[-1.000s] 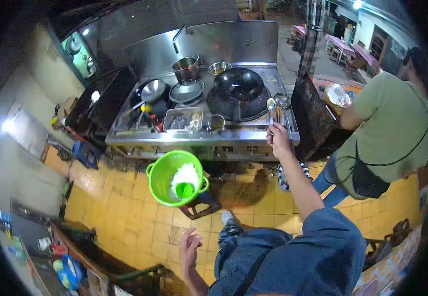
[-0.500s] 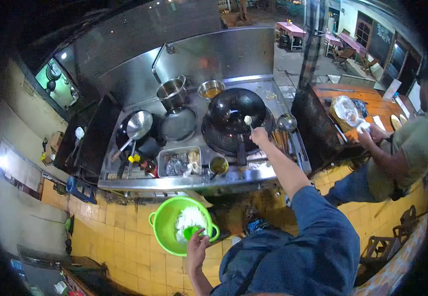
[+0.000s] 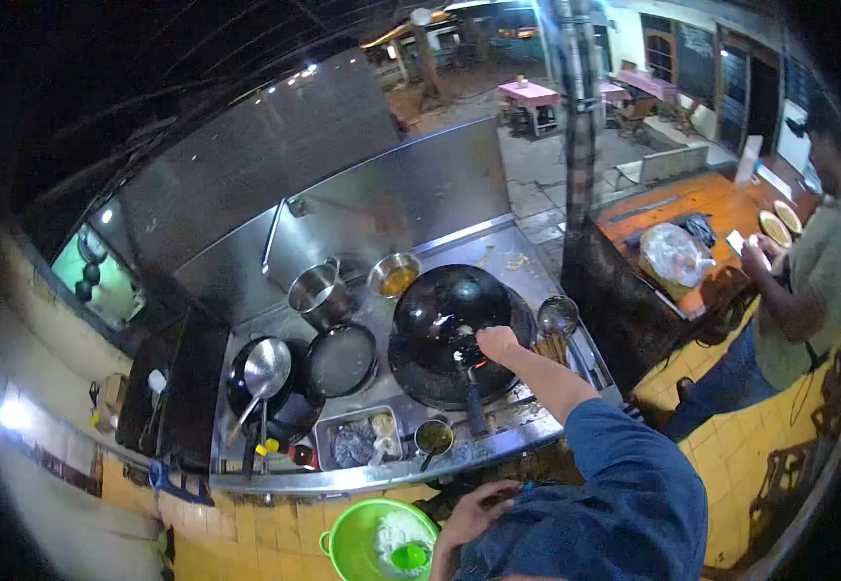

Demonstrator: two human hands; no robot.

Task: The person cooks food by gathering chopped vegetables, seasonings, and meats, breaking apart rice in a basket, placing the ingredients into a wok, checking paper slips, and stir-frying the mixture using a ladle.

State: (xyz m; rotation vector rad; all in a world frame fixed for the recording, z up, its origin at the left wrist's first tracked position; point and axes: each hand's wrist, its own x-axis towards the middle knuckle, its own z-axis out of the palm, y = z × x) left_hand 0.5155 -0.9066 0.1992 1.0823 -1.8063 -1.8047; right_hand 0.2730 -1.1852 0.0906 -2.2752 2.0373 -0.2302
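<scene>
Wok: the black wok [image 3: 430, 305] sat right of centre on the stove bench [image 3: 348, 477], its handle [image 3: 474, 402] pointing at the front edge. A small orange glint showed near the handle's root.
Right hand: the right hand [image 3: 498, 342] was over the wok, fingers curled shut. Contents of the grip could not be told; a small pale shape lay just beyond the fingers.
Left hand: the left hand [image 3: 481, 510] hung near the front edge, released, fingers loosely bent, nothing seen in it.
Step in hand (judged): a reach over the wok with the right arm extended.
Called for (judged): a steady wrist, with knuckles and forearm clear of rim and handle.
Front edge: small pot [image 3: 433, 439] with yellowish contents; left of it, metal tray [image 3: 357, 412] holding a plastic bag and pale pieces.
Left end: flat black pan [image 3: 341, 359]; beyond it, large ladle [image 3: 267, 367] over darker pans.
Back edge: tall pot [image 3: 319, 298] beside metal bowl [image 3: 394, 276] of amber liquid.
Right edge: round ladle [image 3: 558, 316], upright to the eye or lying, not certain.
Below front edge: green basin [image 3: 351, 542] with white contents and green cup [image 3: 409, 555].
Off the right end: another person [image 3: 812, 300] stood at an orange table [image 3: 657, 205].
</scene>
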